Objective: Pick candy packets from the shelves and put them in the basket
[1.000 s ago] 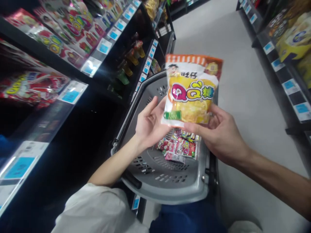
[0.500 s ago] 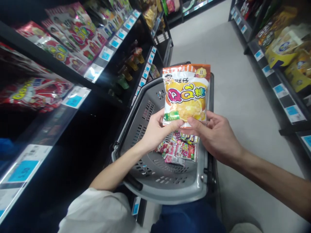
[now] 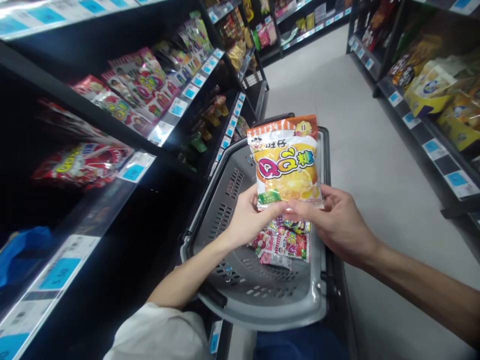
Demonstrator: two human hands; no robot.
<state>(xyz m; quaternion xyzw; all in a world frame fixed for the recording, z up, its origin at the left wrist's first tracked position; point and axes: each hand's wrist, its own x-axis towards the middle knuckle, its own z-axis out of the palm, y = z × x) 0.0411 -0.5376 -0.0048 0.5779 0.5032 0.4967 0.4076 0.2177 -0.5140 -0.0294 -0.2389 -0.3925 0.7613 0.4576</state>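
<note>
Both of my hands grip the lower edge of an orange, white and yellow bag of QQ gummy candy (image 3: pixel 287 165), its printed front facing me. My left hand (image 3: pixel 249 220) pinches the bottom left corner with the thumb in front. My right hand (image 3: pixel 339 222) holds the bottom right, thumbs nearly meeting; the other fingers are partly hidden behind the bag. Below it stands a grey shopping basket (image 3: pixel 258 320) with slotted walls. Several small pink, red and purple candy packets (image 3: pixel 292 244) lie in the basket, partly covered by my hands.
On the left, dark shelves with price tags (image 3: pixel 161 132) hold gummy bags (image 3: pixel 150 85), red candy bags (image 3: pixel 86 162) and small jelly cups (image 3: pixel 210 117). Across the grey aisle floor (image 3: pixel 375 150), another shelf carries yellow snack bags (image 3: pixel 431 87). More shelving (image 3: pixel 315 32) closes off the far end.
My left hand, open beside the bag a second ago, has closed on its lower left edge. The bag has come lower and slightly left, and the view has tilted up along the aisle.
</note>
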